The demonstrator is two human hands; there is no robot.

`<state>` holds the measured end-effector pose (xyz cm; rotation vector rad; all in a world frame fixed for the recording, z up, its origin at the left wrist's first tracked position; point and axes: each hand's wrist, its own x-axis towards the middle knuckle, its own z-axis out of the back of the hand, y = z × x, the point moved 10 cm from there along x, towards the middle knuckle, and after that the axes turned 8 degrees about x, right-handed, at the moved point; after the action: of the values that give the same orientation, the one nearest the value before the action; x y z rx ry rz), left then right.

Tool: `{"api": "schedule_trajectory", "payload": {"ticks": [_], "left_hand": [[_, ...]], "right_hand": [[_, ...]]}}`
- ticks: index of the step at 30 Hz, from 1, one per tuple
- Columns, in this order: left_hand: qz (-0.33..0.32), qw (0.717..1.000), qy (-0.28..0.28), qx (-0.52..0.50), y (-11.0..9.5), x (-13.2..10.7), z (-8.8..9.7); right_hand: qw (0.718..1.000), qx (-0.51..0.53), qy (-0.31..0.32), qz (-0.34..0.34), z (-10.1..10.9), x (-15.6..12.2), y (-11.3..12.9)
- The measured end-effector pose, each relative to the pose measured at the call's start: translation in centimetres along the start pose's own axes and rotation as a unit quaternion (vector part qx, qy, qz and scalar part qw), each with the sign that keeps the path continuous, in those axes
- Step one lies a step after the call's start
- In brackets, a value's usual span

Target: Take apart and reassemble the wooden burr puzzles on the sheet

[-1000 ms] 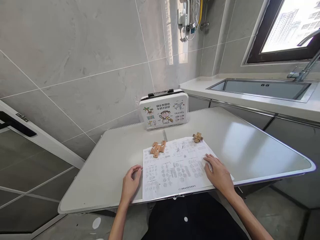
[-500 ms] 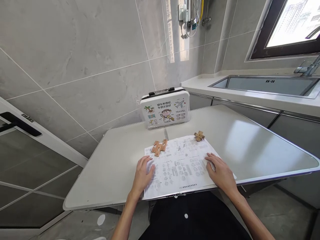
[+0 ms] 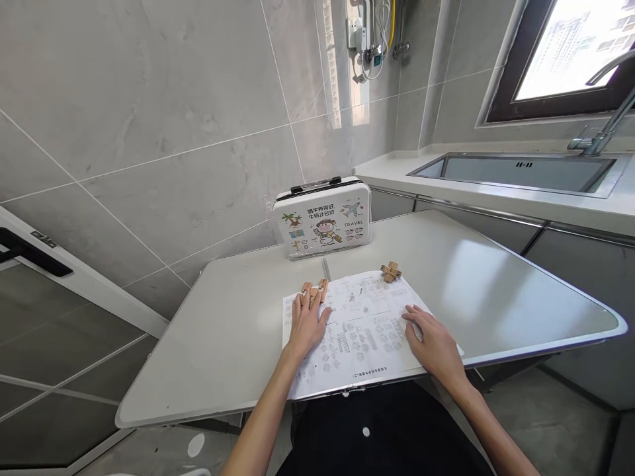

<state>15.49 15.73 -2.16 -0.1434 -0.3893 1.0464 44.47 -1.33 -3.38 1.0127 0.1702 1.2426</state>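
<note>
- Head view: a white case (image 3: 322, 218) printed with cartoon pictures stands upright on its long edge at the far side of the table (image 3: 223, 344), against the tiled wall. Its lid is closed and its black handle is on top, so what it holds cannot be seen.
- A steel sink (image 3: 516, 173) is set in the counter to the right, beyond the table. The part of its basin that shows is bare, and a tap (image 3: 602, 125) stands at its right end.
- The flat wooden pieces (image 3: 313, 293) lie at the far left corner of the printed sheet (image 3: 362, 330), near the table's middle seam.
- The left hand (image 3: 306, 325) lies on the sheet, fingers stretched apart, the fingertips (image 3: 305, 301) resting on the wooden pieces without gripping them.
- The right hand (image 3: 434, 344) rests palm down on the sheet's right edge, fingers loosely spread, holding nothing.
- A small wooden knot puzzle (image 3: 391, 271) sits at the sheet's far right corner, apart from both hands.
- Nothing lies between the left hand and the wooden pieces.
</note>
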Motion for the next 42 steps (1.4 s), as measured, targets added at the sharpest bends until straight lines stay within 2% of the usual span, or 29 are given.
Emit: {"api": "schedule_trajectory", "payload": {"ticks": [4,7,17,21,24,29,31,34,42], "left_hand": [[-0.008,1.0,0.006,-0.007,-0.4,-0.6,-0.4],[-0.023,1.0,0.021,0.002,-1.6,-1.6,-0.3],[-0.124,0.989,0.08,0.003,-9.4,-6.6,0.6],[-0.141,0.985,0.095,-0.038,-11.2,-7.4,1.0],[-0.109,0.989,0.039,-0.093,-11.2,-7.1,2.1],[-0.005,0.992,-0.064,-0.113,-8.9,-6.8,3.6],[0.012,0.992,-0.072,-0.103,-8.4,-6.8,3.6],[0.004,0.994,-0.068,-0.088,-8.5,-6.8,3.6],[-0.017,0.994,-0.084,-0.067,-8.8,-7.2,3.8]], "right_hand": [[1.0,0.0,-0.005,0.002,0.0,0.0,0.1],[1.0,0.001,-0.007,0.003,0.0,0.0,0.1],[1.0,-0.005,-0.005,0.011,-0.1,0.1,0.0],[1.0,-0.006,0.0,0.011,-0.2,0.2,-0.1],[1.0,0.008,0.017,0.014,-0.8,0.3,0.3],[0.997,0.055,0.052,0.026,-2.5,0.0,2.7],[0.995,0.065,0.06,0.038,-3.1,-0.2,3.9],[0.995,0.05,0.068,0.044,-3.7,-0.3,4.9],[0.993,0.01,0.083,0.081,-4.2,-0.6,5.6]]}}
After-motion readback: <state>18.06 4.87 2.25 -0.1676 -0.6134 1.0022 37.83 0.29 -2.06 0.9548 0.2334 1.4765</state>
